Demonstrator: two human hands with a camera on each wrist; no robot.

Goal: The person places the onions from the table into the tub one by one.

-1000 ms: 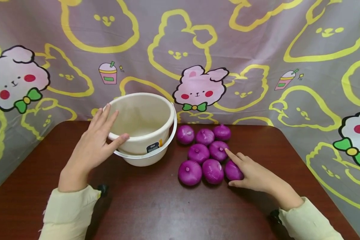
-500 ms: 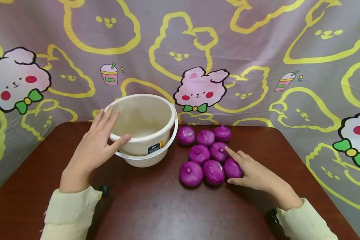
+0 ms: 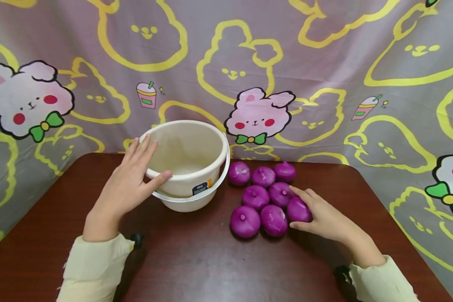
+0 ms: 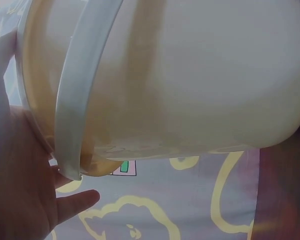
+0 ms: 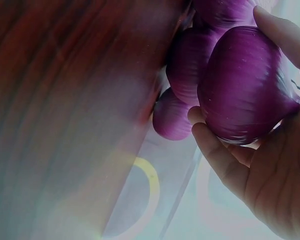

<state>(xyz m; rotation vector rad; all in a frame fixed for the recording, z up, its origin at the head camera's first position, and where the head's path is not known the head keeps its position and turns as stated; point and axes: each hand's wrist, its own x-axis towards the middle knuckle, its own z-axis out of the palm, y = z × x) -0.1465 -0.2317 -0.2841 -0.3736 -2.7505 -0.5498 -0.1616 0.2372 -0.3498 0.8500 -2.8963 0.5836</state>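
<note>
My left hand (image 3: 126,184) rests against the near-left rim of a cream plastic bucket (image 3: 190,178), fingers and thumb straight. The left wrist view has this hand (image 4: 20,175) beside the rim and the white handle (image 4: 80,90), which hangs down over the bucket's side. At the right, my right hand (image 3: 326,220) holds a purple onion (image 3: 299,209) on the table, at the edge of a cluster. In the right wrist view the thumb lies on one side of that onion (image 5: 245,85) and curled fingers on the other. Part of the onion is hidden by the hand.
Several other purple onions (image 3: 256,197) sit close together between the bucket and my right hand. The dark brown table (image 3: 196,260) carries everything. Behind its far edge hangs a curtain (image 3: 196,63) with cartoon prints.
The head view has shifted, so the scene sits a little further right and lower. My hands, the bucket and the onions hold nearly the same places relative to each other.
</note>
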